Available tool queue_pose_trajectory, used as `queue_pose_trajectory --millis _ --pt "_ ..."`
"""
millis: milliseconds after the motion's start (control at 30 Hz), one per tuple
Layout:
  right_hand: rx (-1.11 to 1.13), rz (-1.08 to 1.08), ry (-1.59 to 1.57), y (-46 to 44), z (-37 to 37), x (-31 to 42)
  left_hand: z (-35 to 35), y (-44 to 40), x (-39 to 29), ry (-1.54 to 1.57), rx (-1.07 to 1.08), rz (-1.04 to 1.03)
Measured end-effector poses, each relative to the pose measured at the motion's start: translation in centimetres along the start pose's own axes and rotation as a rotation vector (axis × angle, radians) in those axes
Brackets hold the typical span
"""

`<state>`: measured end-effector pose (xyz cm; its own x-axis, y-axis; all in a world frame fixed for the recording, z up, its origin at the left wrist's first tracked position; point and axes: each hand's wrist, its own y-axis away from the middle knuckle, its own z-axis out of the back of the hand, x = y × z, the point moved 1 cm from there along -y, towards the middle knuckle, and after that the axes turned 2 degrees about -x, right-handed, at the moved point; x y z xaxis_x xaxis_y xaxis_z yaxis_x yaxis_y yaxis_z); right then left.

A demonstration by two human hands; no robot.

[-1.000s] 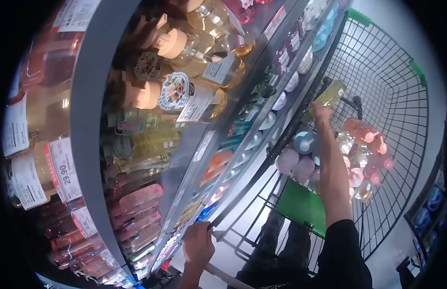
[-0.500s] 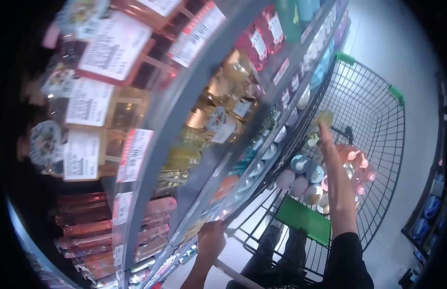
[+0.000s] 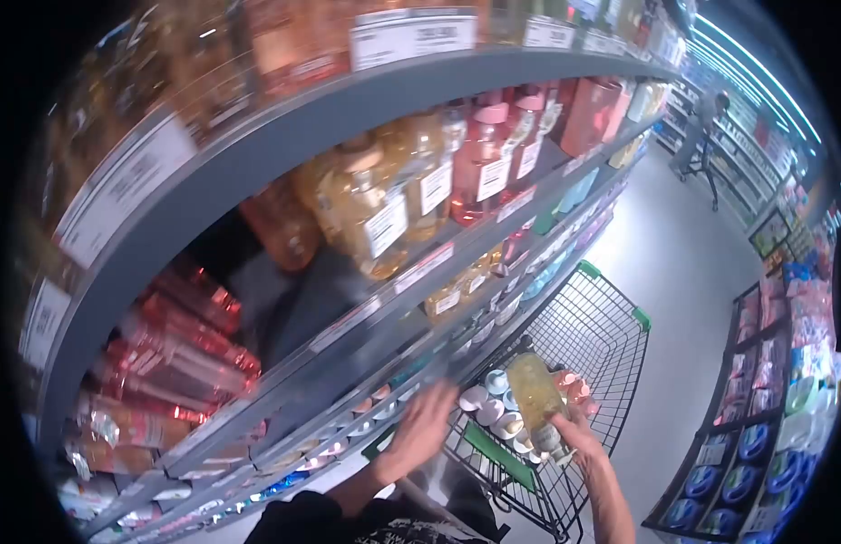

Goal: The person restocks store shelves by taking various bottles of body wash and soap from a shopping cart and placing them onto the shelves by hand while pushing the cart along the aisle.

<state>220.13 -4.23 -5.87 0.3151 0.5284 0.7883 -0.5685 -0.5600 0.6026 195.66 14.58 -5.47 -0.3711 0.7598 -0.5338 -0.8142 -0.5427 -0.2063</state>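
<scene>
My right hand (image 3: 574, 435) is closed around the lower end of a yellow-green bottle (image 3: 534, 394), tilted above the cart. Off the cart handle, my left hand (image 3: 424, 424) is raised beside the shelf edge with its fingers apart, slightly blurred, and holds nothing. The wire shopping cart (image 3: 624, 313) has green corners and a green flap (image 3: 497, 456). In it stand several pump bottles, among them white and pale blue ones and pink ones (image 3: 579, 390). Amber bottles (image 3: 364, 213) and red bottles (image 3: 484, 168) with white labels stand on the shelf to the left.
A long grey shelf (image 3: 348, 86) with price tags curves along the left and top. Red packs (image 3: 184, 349) lie on its lower level. At the right is a rack of blue and pink goods (image 3: 742, 471). Far down the aisle (image 3: 651, 213) a person (image 3: 706, 131) stands at the back.
The view has swung up toward the aisle. My left hand has let go of the cart handle and risen to the shelf. My right hand has lifted the yellow-green bottle out of the cart's interior.
</scene>
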Motion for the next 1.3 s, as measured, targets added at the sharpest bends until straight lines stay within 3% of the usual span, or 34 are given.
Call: queue_pose_trajectory --millis 67,167,233,300,367,400,500,600,633,667,700,800,933,1033,1100,1200,1300 --pt "0.167 0.073 0.192 4.8 -2.2 3.3 -0.3 -1.3 -1.0 0.009 0.006 -0.306" --pt "0.289 0.201 0.563 8.4 -5.7 6.4 1.7 -2.4 -2.5 0.040 0.130 -0.531" --pt "0.310 0.280 0.936 11.2 -8.3 9.7 4.1 -2.6 -2.1 0.060 0.215 -0.548" --pt "0.227 0.507 1.085 11.7 -10.5 9.6 5.5 -2.7 -0.8 0.132 0.386 -0.509" --pt "0.144 0.640 1.395 13.2 -12.8 11.1 6.4 -2.4 -0.3 0.149 0.323 -0.459" --pt "0.164 0.670 1.388 12.6 -13.4 11.0 6.7 -1.9 0.3 0.165 0.285 -0.440" --pt "0.379 0.497 1.314 11.4 -13.9 13.5 6.8 -1.7 2.8 0.148 0.097 -0.432" --pt "0.442 0.928 0.804 11.2 -12.7 12.6 7.5 -1.5 4.5 0.167 -0.060 -0.363" --pt "0.468 1.046 0.661 10.9 -12.6 11.9 7.4 -1.4 5.2 0.258 -0.027 -0.226" --pt "0.463 1.023 0.656 10.6 -12.8 11.0 7.0 -1.2 6.3 0.348 0.003 -0.091" --pt "0.325 1.067 0.616 9.7 -13.4 9.6 6.4 -1.2 7.3 0.439 0.036 0.044" --pt "-0.116 1.129 0.481 9.2 -15.5 6.1 4.3 -1.7 9.7 0.399 -0.186 0.032" --pt "-0.111 0.790 0.186 9.7 -15.4 -1.9 0.5 -3.6 14.6 0.359 -0.460 0.047" --pt "-0.231 0.744 0.383 10.7 -14.5 -8.9 -2.0 -4.6 18.1 0.418 -0.490 0.199" --pt "-0.219 0.771 0.473 11.8 -14.3 -11.1 -1.4 -5.3 17.1 0.257 -0.463 0.265" --pt "-0.169 0.566 0.547 12.4 -15.6 -12.8 -3.2 -6.3 18.0 0.410 -0.520 0.203" --pt "-0.100 0.530 0.567 11.5 -15.9 -13.6 -5.8 -7.2 19.6 0.594 -0.566 0.228"
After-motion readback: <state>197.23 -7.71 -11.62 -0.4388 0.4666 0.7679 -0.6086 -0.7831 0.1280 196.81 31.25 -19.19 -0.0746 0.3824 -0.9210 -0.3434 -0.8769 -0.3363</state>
